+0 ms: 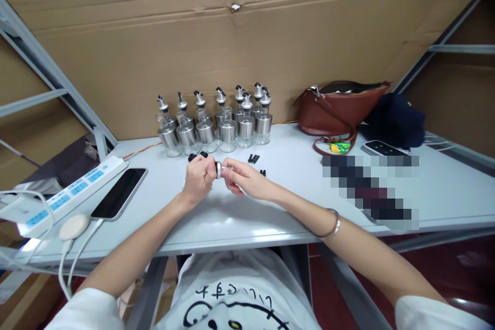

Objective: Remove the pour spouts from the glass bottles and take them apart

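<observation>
My left hand (199, 179) is closed round the black base of a pourer spout (218, 169), whose silver collar faces right. The fingertips of my right hand (247, 179) pinch the thin metal end of the same spout. Behind my hands stand several glass bottles with steel sleeves (227, 130) in two rows. The back ones carry silver spouts with black caps (220, 95); some front ones have bare necks. Small black parts (253, 158) lie to the right of my hands, and round black pieces (198, 155) sit just behind my left hand.
On the left are a power strip (73, 193), a phone (119, 193) and a round white charger (74, 227) with cables. A brown bag (338, 108), dark cap (396, 119) and dark device (382, 148) lie right. Cardboard (174, 46) stands behind.
</observation>
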A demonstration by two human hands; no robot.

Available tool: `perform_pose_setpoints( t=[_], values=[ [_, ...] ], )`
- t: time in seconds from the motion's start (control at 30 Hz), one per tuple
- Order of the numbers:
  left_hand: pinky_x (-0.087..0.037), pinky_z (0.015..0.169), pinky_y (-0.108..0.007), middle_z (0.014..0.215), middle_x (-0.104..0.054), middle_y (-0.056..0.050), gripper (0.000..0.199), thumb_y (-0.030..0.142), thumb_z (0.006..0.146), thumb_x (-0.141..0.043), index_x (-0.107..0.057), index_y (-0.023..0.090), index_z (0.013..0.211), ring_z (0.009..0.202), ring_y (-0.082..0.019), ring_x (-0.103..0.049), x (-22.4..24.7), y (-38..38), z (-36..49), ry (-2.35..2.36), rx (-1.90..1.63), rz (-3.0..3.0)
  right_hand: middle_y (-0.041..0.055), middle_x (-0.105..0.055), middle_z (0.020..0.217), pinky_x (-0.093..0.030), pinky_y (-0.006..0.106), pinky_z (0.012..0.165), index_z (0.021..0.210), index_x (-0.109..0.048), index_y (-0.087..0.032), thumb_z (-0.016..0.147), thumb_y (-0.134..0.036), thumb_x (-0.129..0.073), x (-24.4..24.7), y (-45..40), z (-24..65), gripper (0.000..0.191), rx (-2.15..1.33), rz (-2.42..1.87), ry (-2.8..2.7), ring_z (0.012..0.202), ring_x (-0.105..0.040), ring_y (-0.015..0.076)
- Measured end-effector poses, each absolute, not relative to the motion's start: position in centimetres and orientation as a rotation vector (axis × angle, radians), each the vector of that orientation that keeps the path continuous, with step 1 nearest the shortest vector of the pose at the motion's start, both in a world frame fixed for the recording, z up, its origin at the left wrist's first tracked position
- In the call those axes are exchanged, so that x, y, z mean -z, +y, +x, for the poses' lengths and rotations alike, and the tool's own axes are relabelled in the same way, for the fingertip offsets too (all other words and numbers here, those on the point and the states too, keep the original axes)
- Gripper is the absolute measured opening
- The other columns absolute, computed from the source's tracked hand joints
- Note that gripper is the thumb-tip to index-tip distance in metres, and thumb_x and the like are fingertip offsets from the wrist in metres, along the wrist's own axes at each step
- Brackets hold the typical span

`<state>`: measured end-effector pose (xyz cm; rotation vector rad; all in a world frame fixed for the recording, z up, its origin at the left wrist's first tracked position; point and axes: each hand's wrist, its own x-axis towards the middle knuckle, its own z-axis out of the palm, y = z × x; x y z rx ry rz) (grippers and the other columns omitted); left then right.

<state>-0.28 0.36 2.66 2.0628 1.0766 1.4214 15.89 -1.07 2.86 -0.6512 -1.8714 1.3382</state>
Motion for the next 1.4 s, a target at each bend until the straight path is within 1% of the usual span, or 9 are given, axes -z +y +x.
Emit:
perform_pose_setpoints(
  t=[0.13,0.43,0.63,0.7,0.83,0.9,1.0,1.23,1.4],
  values=[
    [-0.031,0.059,-0.031,0.044,-0.034,0.004,0.052,0.064,0.077,-0.046,-0.038,0.023,0.045,0.046,-0.013,-0.025,-4.2,2.0,-0.1,0.944,-1.371,2.288,-0.0070,-0.042,0.050,-0.035,0.024,0.046,0.077,-0.045,-0.019,0.088,-0.062,-0.040,-3.6,-0.5,17.0,0.044,-1.252,-0.651,-1.943,0.041,-0.039,0.0085],
    [-0.027,0.051,-0.027,0.047,-0.029,0.005,0.049,0.057,0.090,-0.027,-0.030,0.023,0.055,0.046,-0.012,-0.031,-3.5,1.7,1.2,1.030,-1.319,2.239,-0.0050,-0.038,0.057,-0.029,0.024,0.053,0.073,-0.043,-0.020,0.095,-0.047,-0.036,-2.8,-0.4,17.1,0.035,-0.624,-0.800,-2.015,0.050,-0.035,0.0098],
    [-0.027,0.046,-0.025,0.046,-0.034,0.004,0.055,0.065,0.087,-0.022,-0.034,0.022,0.055,0.045,-0.011,-0.033,-3.5,1.8,1.3,1.092,-1.199,2.016,0.0009,-0.051,0.065,-0.029,0.027,0.059,0.075,-0.049,-0.019,0.097,-0.044,-0.034,-3.0,0.7,17.8,0.037,-0.277,-0.770,-2.141,0.057,-0.041,0.0134],
    [-0.026,0.044,-0.025,0.044,-0.032,0.004,0.059,0.071,0.084,-0.022,-0.034,0.022,0.052,0.042,-0.010,-0.030,-3.7,1.9,1.6,1.065,-1.117,1.948,0.0022,-0.055,0.066,-0.029,0.029,0.062,0.077,-0.053,-0.019,0.098,-0.040,-0.036,-3.4,1.1,18.5,0.035,-0.014,-0.732,-2.226,0.060,-0.043,0.0148],
    [-0.019,0.038,-0.022,0.043,-0.022,0.007,0.059,0.076,0.079,-0.027,-0.025,0.024,0.051,0.039,-0.006,-0.020,-4.3,2.0,1.7,0.989,-0.959,1.814,0.0009,-0.058,0.063,-0.031,0.030,0.065,0.088,-0.059,-0.018,0.099,-0.024,-0.039,-4.2,1.4,19.7,0.023,0.834,-0.576,-2.257,0.063,-0.046,0.0158],
    [-0.017,0.037,-0.020,0.046,-0.019,0.008,0.059,0.076,0.079,-0.030,-0.022,0.024,0.052,0.039,-0.005,-0.017,-4.6,2.1,1.6,0.958,-0.916,1.759,-0.0001,-0.060,0.065,-0.033,0.030,0.072,0.091,-0.059,-0.018,0.097,-0.020,-0.044,-4.4,1.4,19.9,0.016,1.014,-0.521,-2.188,0.068,-0.048,0.0156],
    [-0.017,0.037,-0.019,0.046,-0.021,0.008,0.059,0.074,0.079,-0.035,-0.026,0.023,0.051,0.040,-0.005,-0.019,-4.7,2.0,1.5,0.932,-0.918,1.707,-0.0015,-0.062,0.064,-0.033,0.031,0.079,0.090,-0.059,-0.018,0.096,-0.021,-0.046,-4.6,1.4,19.8,0.015,1.058,-0.500,-2.122,0.069,-0.050,0.0147],
    [-0.023,0.037,-0.019,0.043,-0.031,0.006,0.057,0.068,0.079,-0.048,-0.036,0.020,0.051,0.039,-0.005,-0.027,-4.1,2.5,1.2,0.964,-1.148,1.645,-0.0018,-0.060,0.056,-0.035,0.031,0.073,0.081,-0.059,-0.018,0.097,-0.027,-0.041,-4.3,1.4,19.4,0.026,0.777,-0.519,-2.068,0.054,-0.046,0.0122],
    [-0.020,0.037,-0.018,0.049,-0.021,0.008,0.052,0.066,0.088,-0.026,-0.021,0.023,0.060,0.039,-0.006,-0.023,-5.3,5.6,-3.5,1.071,-1.581,1.526,-0.0005,-0.056,0.059,-0.038,0.029,0.064,0.082,-0.054,-0.020,0.099,-0.026,-0.031,-4.2,1.7,22.5,0.029,0.495,-0.690,-1.714,0.054,-0.048,0.0133]
  ],
)
